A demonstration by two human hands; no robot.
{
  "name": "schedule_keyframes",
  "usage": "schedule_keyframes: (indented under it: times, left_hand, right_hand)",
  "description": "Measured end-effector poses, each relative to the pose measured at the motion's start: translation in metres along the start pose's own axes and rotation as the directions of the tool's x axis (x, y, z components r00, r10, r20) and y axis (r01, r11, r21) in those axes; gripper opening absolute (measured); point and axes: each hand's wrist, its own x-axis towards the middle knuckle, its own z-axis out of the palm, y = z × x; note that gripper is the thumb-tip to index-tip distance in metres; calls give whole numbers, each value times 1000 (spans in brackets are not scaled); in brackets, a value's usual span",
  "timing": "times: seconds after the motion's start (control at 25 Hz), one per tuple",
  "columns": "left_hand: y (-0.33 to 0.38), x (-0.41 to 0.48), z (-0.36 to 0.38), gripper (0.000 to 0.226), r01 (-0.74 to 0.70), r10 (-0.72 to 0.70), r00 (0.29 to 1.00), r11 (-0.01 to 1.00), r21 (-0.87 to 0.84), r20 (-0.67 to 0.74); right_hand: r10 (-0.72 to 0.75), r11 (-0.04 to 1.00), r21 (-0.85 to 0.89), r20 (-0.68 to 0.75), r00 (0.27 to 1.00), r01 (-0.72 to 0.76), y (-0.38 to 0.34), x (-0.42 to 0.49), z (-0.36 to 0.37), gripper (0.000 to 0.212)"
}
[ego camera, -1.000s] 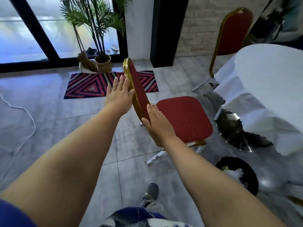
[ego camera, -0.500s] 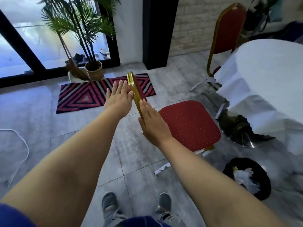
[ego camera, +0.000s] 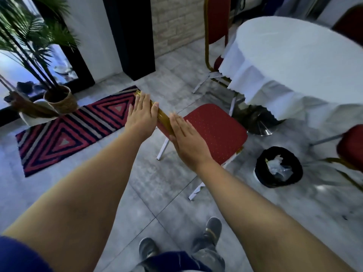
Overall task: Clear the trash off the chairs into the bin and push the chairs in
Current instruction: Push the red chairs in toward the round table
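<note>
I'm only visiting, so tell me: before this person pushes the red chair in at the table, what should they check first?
1. No trash on the chair seat: ok.
2. Both the left hand and the right hand flat against the chair back: ok.
3. The bin out of the chair's path: ok, it stands apart, off to one side.
4. Room under the table: cannot tell, the cloth hides part of it.
5. The shoes clear of the chair's legs: ok.

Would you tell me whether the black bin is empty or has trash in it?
Has trash: crumpled clear plastic lies inside the bin.
</note>
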Motion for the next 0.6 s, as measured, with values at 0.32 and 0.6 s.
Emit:
schedule_keyframes:
  times: [0.32, 0.6]
  left_hand:
    - [9, 22, 11, 60, -39, 31, 998, 989, -142, -58]
    - [40, 72, 24, 61, -75, 73, 997, 988, -134, -19]
  right_hand:
    - [2, 991, -135, 11, 1000, 0, 17, 12, 0, 57]
    - [76, 989, -130, 46, 996, -69, 65, 39, -5, 57]
